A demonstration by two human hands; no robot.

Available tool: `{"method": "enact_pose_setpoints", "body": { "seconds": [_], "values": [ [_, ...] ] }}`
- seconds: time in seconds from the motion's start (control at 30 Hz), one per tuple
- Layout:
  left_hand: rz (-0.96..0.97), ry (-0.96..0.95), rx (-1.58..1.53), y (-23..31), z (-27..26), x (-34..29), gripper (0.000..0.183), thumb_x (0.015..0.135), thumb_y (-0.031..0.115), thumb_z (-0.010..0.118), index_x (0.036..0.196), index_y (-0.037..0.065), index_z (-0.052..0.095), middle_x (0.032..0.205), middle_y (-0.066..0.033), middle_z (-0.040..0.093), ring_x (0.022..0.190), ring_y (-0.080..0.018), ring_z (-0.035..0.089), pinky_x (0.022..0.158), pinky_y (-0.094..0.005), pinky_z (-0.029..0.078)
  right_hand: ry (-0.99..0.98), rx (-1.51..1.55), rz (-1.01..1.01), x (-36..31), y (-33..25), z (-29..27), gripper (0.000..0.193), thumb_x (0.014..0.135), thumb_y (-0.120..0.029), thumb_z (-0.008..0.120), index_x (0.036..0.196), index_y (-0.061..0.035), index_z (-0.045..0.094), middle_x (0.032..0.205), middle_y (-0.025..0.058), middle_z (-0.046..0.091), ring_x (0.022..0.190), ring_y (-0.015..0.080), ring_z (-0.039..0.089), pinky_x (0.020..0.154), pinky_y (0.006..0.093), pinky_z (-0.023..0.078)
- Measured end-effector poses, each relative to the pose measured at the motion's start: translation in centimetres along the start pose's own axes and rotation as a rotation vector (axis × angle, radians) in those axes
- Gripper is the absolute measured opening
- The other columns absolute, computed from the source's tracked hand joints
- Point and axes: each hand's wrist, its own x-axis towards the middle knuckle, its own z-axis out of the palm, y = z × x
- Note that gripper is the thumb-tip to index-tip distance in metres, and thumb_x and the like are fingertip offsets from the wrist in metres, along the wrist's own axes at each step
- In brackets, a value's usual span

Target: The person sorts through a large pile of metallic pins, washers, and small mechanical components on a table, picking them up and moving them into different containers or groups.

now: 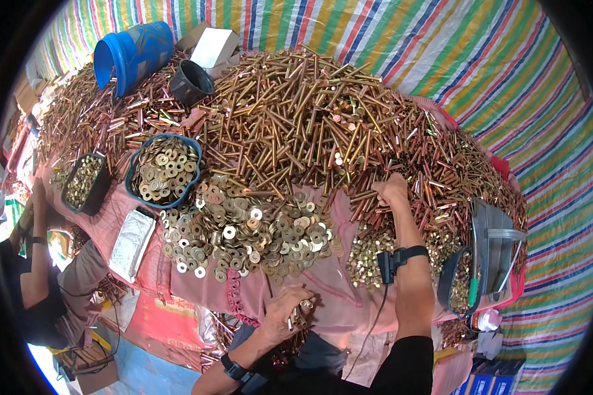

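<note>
My left hand (288, 311), near the front edge of the cloth, is closed around a small bundle of bolts (302, 315), their ends showing at the fingers. At the front slope of the large heap of long brass-coloured bolts (296, 112), my right hand (393, 191) has its fingers curled on some bolts (369, 201); how many it grips is hidden. Between my hands and to the left spreads a pile of flat washers (244, 227). Small nuts (369, 257) lie heaped beneath my right forearm.
Washers fill a blue-rimmed tub (132, 172); nuts fill a dark tub (78, 201). A silvery packet (133, 245), a blue bucket (153, 49), a black pot (191, 83) and a grey container (491, 227) stand around. Another person's arm (38, 257) is at far left.
</note>
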Motion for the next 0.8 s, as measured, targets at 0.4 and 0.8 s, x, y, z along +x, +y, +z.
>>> {"method": "enact_pose_setpoints", "body": {
  "seconds": [0.4, 0.8],
  "values": [
    [-0.012, 0.008, 0.001, 0.0, 0.1, -0.1, 0.021, 0.095, 0.008, 0.072, 0.115, 0.000, 0.069, 0.099, -0.0151, 0.073, 0.097, -0.0360, 0.073, 0.101, -0.0510, 0.056, 0.073, 0.486, -0.272, -4.5, 2.1, -0.2, 0.038, 0.091, -0.002, 0.072, 0.124, 0.0119, 0.061, 0.082, 0.0140, 0.067, 0.058, 0.0171, 0.066, 0.043, 0.0292, 0.059],
    [-0.836, 0.224, -0.770, 3.2, 0.5, 1.4, 0.017, 0.105, 0.015, 0.070, 0.116, 0.004, 0.064, 0.096, -0.0119, 0.076, 0.083, -0.0208, 0.075, 0.073, -0.0362, 0.066, 0.300, 0.447, -0.994, -18.4, 4.0, 5.5, 0.033, 0.090, -0.004, 0.077, 0.122, 0.0002, 0.070, 0.087, 0.0098, 0.074, 0.071, 0.0134, 0.071, 0.056, 0.0280, 0.059]
  ]
}}
